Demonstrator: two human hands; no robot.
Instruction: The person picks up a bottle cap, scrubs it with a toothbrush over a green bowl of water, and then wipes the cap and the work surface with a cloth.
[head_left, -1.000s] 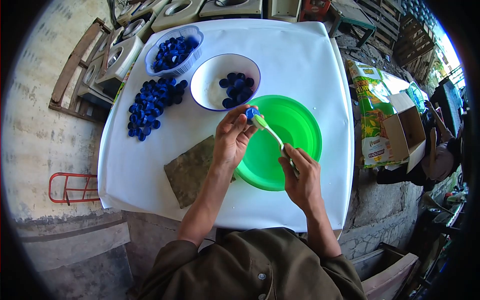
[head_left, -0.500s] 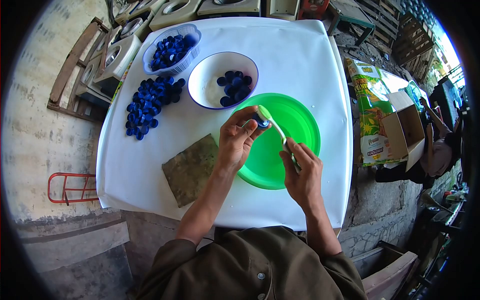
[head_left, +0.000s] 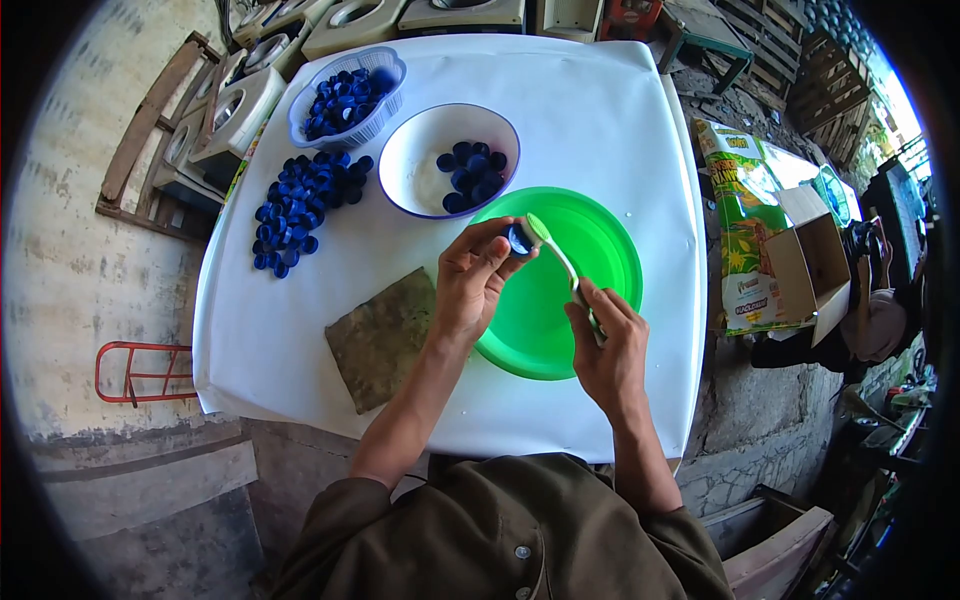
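Observation:
My left hand [head_left: 474, 278] pinches a blue bottle cap [head_left: 519, 239] between thumb and fingers, its hollow side turned to the right. In my right hand [head_left: 612, 345] is a green-and-white toothbrush [head_left: 561, 258], its head right at the cap's edge. Both hands are over the left and right parts of a bright green basin [head_left: 622, 240]. Just beyond it stands a white bowl [head_left: 405, 160] with a blue rim, several blue caps [head_left: 466, 178] gathered in its right side. A brown, worn square board [head_left: 378, 345] lies beside my left forearm.
A heap of blue caps [head_left: 290, 210] lies on the white-covered table [head_left: 590, 110], left of the bowl. Behind it sits a plastic basket [head_left: 390, 108] full of caps. Off the right edge are a cardboard box [head_left: 795, 285] and a person [head_left: 880, 325].
The brush head has shifted slightly right, from over the cap to its edge. The cap now shows more of its blue inside. My right hand has moved a little down and right.

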